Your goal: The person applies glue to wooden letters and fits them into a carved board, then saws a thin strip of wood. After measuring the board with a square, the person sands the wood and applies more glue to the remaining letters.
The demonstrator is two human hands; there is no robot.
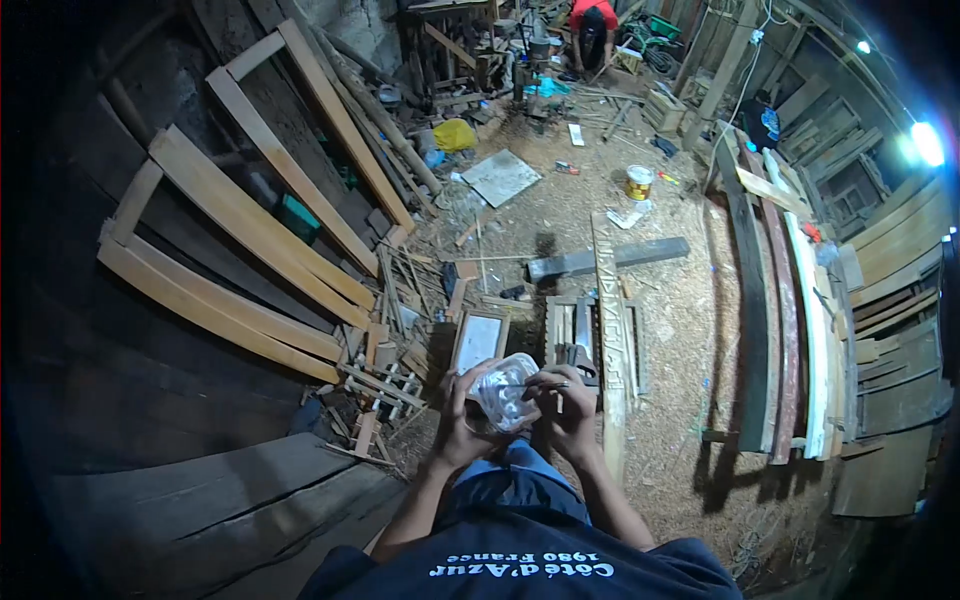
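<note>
My left hand (461,424) is wrapped round a clear plastic container (490,402) with white material inside, held in front of my body. In my right hand (572,412) is a thin stick-like tool (514,386), pinched between the fingers. Its far end reaches over the open container; what kind of tool it is, I cannot make out. Just beyond the hands, a long wooden board with a carved pattern (609,300) lies lengthwise. A framed pale panel (479,338) rests beyond the container.
Wooden frames (255,225) lean along the left wall. Long planks (757,330) lie on supports at right. A dark beam (645,252), a paint bucket (638,183) and wood scraps sit on the shavings-covered floor. One person in red (597,18) bends at the back; another (762,122) is far right.
</note>
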